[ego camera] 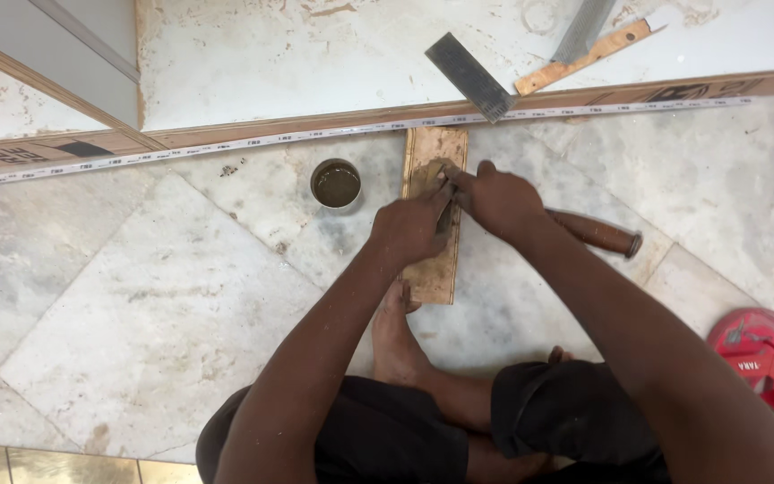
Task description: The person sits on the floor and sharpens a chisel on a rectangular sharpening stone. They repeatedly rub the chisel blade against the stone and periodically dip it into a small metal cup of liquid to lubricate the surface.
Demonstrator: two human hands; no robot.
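Beside the tin cup [336, 184], both hands [459, 211] press a chisel [595, 233] on the board [434, 215].

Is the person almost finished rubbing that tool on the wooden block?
Hard to say. Set out already: the small round tin of dark liquid beside the long wooden block. In hand: the left hand and right hand press a wooden-handled tool onto the block. The tool's edge is hidden, so what's left can't be judged.

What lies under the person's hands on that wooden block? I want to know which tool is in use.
Both the left hand and right hand press on the wooden block. A wooden-handled tool sticks out beside the right hand; its working end is covered.
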